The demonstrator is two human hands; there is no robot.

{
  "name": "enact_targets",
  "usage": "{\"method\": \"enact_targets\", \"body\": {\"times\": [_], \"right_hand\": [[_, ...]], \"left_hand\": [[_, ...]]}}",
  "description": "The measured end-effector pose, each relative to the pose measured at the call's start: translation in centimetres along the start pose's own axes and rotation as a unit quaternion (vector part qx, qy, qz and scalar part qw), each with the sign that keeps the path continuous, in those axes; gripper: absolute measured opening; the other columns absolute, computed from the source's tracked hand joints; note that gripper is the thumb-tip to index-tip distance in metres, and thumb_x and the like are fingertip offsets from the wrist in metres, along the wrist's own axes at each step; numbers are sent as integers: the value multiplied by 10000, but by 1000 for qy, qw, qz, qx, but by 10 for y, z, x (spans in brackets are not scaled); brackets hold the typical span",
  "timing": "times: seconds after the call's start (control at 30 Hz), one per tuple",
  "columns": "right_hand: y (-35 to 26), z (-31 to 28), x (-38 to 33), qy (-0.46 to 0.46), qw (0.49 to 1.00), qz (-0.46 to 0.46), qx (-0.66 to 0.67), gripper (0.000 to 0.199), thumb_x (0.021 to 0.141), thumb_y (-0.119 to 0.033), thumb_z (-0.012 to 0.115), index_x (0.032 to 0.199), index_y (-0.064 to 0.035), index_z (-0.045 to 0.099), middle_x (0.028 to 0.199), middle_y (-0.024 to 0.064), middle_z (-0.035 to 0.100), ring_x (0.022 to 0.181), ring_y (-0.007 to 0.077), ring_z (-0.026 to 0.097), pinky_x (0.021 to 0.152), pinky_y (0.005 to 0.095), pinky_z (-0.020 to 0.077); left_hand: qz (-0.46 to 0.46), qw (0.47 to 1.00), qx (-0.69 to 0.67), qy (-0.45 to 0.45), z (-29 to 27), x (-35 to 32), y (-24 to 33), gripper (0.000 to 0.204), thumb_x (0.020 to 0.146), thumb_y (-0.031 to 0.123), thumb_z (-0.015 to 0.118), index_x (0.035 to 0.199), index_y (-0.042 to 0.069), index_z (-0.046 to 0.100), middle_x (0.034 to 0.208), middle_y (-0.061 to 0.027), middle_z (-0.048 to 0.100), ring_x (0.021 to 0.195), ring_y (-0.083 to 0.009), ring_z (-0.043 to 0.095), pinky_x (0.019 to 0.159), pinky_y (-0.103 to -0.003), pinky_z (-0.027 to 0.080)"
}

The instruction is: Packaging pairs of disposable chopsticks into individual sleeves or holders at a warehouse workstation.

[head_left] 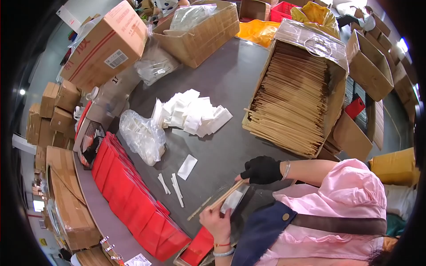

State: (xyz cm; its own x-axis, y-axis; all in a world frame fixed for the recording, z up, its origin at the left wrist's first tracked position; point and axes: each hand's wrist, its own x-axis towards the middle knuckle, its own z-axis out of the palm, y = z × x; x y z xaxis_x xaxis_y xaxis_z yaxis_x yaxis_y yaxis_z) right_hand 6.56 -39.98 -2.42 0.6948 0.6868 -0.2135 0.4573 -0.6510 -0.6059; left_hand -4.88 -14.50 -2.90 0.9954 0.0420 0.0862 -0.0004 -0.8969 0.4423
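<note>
Thin wooden sticks (227, 194) are stretching between a worker's two hands above the dark counter (211, 153). The bare left hand (216, 220) is closing its grip around their lower end, while the black-gloved right hand (262, 170) is pinching the upper end in its fingertips. A white packet (231, 201) is lying just beside the sticks, between the hands. Farther out, two narrow white strips (177, 190) and a white slip (187, 167) are resting near a clear plastic bag (143, 138), with a heap of white papers (191, 111) spreading behind. Overlapping red packets (133, 199) are lining the counter's left edge. At upper right, an open carton (290, 30) is holding tightly packed sticks (290, 99); other cardboard boxes (197, 42) are standing around the counter.
</note>
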Motion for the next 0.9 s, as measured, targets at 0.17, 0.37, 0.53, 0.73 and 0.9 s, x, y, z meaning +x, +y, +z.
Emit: {"method": "enact_targets", "body": {"times": [0.17, 0.37, 0.53, 0.73, 0.9], "right_hand": [[10, 14, 15, -32, 991, -63, -116, 299, 855, -262, 574, 1119, -172, 683, 907, 132, 626, 888, 339, 638, 780, 450, 518], [3, 53, 42, 69, 992, -107, 0, 180, 785, -168, 640, 930, -72, 686, 989, 155, 637, 999, 318, 622, 845, 439, 519], [-16, 110, 42, 63, 958, 8, 279, 276, 791, -165, 661, 1030, -31, 625, 1030, 188, 616, 984, 347, 608, 860, 419, 491], [-47, 50, 39, 193, 965, -166, -68, 534, 665, -361, 785, 1094, -91, 620, 1086, 114, 619, 1097, 273, 570, 931, 471, 415], [-41, 21, 40, -81, 981, -67, -161, 645, 632, -420, 783, 1177, -132, 593, 1159, 69, 584, 1132, 258, 523, 926, 444, 385]], "left_hand": [[-36, 999, 3, -39, -18, -42, -35, 686, 565, 274, 883, 1158, 25, 643, 1146, -127, 569, 1087, -338, 490, 950, -441, 390], [-7, 999, 20, -26, -5, -27, -17, 724, 573, 291, 879, 1193, 26, 615, 1174, -117, 567, 1101, -340, 480, 968, -447, 376], [-2, 999, 22, -37, 9, -19, -7, 773, 571, 259, 885, 1243, 31, 578, 1196, -120, 551, 1126, -341, 464, 976, -460, 369], [34, 995, 62, -76, -12, -3, -5, 676, 614, 208, 834, 1242, 176, 588, 1211, -128, 535, 1121, -351, 483, 936, -511, 389], [95, 970, 49, -220, -68, 20, -7, 396, 610, 124, 742, 994, 125, 645, 1115, -142, 554, 1042, -349, 533, 875, -488, 433]]}}
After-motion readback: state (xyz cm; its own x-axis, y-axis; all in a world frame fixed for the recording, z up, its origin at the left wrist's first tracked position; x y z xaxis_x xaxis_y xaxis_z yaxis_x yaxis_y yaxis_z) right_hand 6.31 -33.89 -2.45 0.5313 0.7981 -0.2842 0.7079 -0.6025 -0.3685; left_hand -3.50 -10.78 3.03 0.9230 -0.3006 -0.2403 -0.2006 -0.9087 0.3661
